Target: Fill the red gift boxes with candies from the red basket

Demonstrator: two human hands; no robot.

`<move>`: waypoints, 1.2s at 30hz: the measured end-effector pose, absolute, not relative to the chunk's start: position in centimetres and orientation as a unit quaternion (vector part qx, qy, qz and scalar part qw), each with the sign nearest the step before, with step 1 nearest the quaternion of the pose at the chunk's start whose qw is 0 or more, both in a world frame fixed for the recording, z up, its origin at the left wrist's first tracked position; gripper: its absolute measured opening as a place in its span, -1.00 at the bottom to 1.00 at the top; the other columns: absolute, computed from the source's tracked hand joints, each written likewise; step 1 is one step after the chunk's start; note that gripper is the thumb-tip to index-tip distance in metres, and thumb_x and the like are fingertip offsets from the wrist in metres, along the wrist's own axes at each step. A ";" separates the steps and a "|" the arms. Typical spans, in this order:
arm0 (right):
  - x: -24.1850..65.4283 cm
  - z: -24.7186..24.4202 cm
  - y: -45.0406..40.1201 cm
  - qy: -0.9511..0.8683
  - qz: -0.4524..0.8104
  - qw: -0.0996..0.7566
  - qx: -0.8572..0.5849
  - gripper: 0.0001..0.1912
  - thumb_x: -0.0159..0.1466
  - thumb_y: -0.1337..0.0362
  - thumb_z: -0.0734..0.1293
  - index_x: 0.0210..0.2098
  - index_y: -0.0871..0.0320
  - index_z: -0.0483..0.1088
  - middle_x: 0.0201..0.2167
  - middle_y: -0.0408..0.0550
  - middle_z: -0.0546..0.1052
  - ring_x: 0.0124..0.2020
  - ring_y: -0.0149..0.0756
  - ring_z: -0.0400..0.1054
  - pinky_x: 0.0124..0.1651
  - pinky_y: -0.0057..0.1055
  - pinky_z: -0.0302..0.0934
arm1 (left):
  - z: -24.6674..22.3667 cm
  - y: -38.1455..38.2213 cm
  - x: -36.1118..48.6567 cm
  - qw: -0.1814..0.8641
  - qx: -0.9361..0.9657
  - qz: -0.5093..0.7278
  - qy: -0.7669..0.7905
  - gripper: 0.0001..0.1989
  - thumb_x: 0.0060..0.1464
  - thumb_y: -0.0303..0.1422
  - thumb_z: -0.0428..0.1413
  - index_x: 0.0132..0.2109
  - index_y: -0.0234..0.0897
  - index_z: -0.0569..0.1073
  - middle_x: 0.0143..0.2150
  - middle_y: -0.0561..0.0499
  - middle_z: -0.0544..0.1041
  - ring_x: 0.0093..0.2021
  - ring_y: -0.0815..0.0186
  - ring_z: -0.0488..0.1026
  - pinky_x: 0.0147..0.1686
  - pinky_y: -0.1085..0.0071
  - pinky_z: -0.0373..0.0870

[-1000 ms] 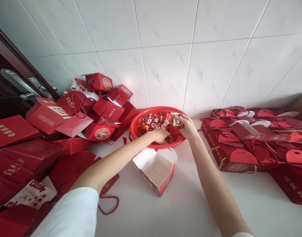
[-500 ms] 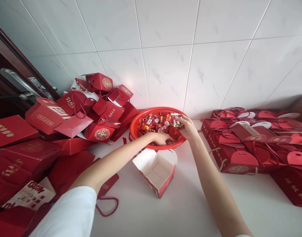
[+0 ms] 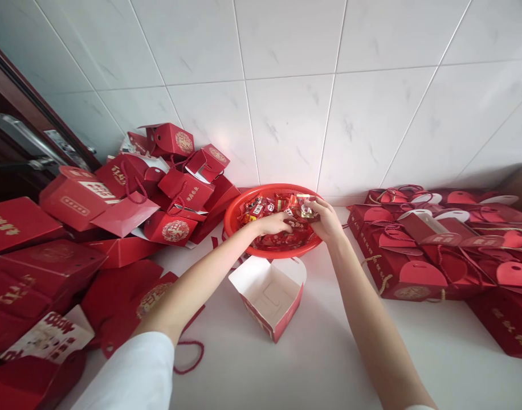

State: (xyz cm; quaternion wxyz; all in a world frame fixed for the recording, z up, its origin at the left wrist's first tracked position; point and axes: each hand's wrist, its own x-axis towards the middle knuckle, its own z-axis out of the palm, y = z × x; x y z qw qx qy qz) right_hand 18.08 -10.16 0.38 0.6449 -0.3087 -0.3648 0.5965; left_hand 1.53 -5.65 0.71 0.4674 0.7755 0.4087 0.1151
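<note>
A red plastic basket [image 3: 232, 230] stands against the tiled wall, with red-wrapped candies [image 3: 269, 206] inside. Reaching in from the left, my left hand [image 3: 274, 224] has its fingers closed at a red-wrapped candy [image 3: 296, 225]; the fingertips are partly lost among the wrappers. At the basket's right rim, my right hand [image 3: 327, 221] is closed around shiny gold and clear wrapped candies [image 3: 306, 208]. Just in front of the basket sits an open red gift box [image 3: 269, 290], white inside, with its flaps up and nothing in it.
Red gift boxes [image 3: 175, 230] lie heaped at the left, some open, with rope handles. Rows of closed red gift boxes [image 3: 415, 279] stand at the right. A rope handle [image 3: 192, 359] lies on the white tabletop [image 3: 321, 364]. A door handle [image 3: 30, 139] is at far left.
My left hand has lifted and shifted up from the front of the basket toward its middle. My right hand stays at the right rim with its candies. The open box has not moved.
</note>
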 end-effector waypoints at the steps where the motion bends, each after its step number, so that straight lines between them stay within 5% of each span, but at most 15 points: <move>1: 18.1 0.4 -10.2 -0.367 0.595 0.644 -0.310 -0.74 -0.09 0.21 0.57 -0.48 0.10 0.45 -0.46 -0.19 0.55 -0.35 -0.28 0.45 -0.21 -0.34 0.33 | 0.7 -5.5 1.5 0.481 0.764 0.133 0.410 -0.63 -0.10 -0.45 0.15 -0.08 -0.26 0.59 -0.09 -0.03 0.65 0.01 0.14 0.51 0.06 0.29 0.37; 12: 17.9 0.6 -10.3 -0.349 0.596 0.654 -0.311 -0.74 -0.12 0.24 0.57 -0.51 0.08 0.43 -0.48 -0.21 0.54 -0.38 -0.30 0.42 -0.26 -0.36 0.32 | 1.0 -5.4 1.1 0.477 0.734 0.192 0.444 -0.56 -0.06 -0.56 0.11 -0.01 -0.23 0.59 -0.02 -0.02 0.63 0.06 0.19 0.49 0.12 0.31 0.34; 20: 18.0 0.7 -10.3 -0.361 0.601 0.643 -0.308 -0.72 -0.09 0.22 0.57 -0.49 0.09 0.41 -0.46 -0.21 0.54 -0.37 -0.30 0.43 -0.24 -0.36 0.32 | 1.0 -5.1 0.7 0.462 0.706 0.236 0.482 -0.65 0.01 -0.55 0.14 -0.02 -0.30 0.56 -0.29 0.02 0.60 -0.18 0.25 0.54 0.00 0.30 0.40; 27: 17.8 0.9 -10.6 -0.367 0.595 0.643 -0.312 -0.71 -0.14 0.22 0.59 -0.47 0.08 0.47 -0.48 -0.20 0.54 -0.39 -0.32 0.43 -0.26 -0.38 0.34 | 1.8 -5.3 0.6 0.464 0.658 0.388 0.449 -0.74 0.04 -0.48 0.15 -0.09 -0.29 0.56 -0.08 -0.06 0.62 -0.06 0.25 0.53 -0.03 0.34 0.44; 36: 16.8 3.2 -12.8 -0.453 0.596 0.600 -0.282 -0.71 -0.05 0.24 0.57 -0.35 0.06 0.50 -0.38 -0.18 0.55 -0.32 -0.28 0.44 -0.19 -0.32 0.37 | 4.9 -9.5 -1.4 0.465 0.625 0.495 0.386 -0.71 -0.11 -0.34 0.30 -0.17 -0.32 0.59 -0.10 -0.09 0.65 -0.02 0.16 0.56 0.08 0.23 0.43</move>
